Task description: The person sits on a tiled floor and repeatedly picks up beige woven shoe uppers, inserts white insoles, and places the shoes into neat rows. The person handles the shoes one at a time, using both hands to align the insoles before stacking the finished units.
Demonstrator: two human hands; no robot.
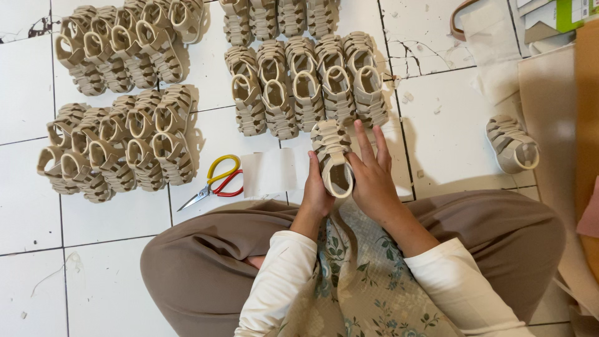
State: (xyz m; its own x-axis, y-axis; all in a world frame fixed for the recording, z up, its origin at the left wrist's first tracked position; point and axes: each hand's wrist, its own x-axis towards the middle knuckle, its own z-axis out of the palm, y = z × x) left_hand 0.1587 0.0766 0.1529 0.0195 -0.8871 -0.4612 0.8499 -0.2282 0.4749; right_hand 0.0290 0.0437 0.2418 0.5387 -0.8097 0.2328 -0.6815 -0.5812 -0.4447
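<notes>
I sit cross-legged on a white tiled floor (100, 249). Between my hands is a small beige strapped sandal (332, 156), toe pointing away from me. My left hand (317, 193) grips its left side near the heel. My right hand (373, 178) rests against its right side with the fingers spread and pointing up. A strip of white paper (269, 173) lies on the floor just left of my left hand.
Rows of matching beige sandals (306, 84) are lined up ahead, with more groups at upper left (128, 43) and left (118, 146). Scissors with yellow and red handles (215, 181) lie by the paper. One loose sandal (513, 143) sits at right beside brown card sheets (555, 118).
</notes>
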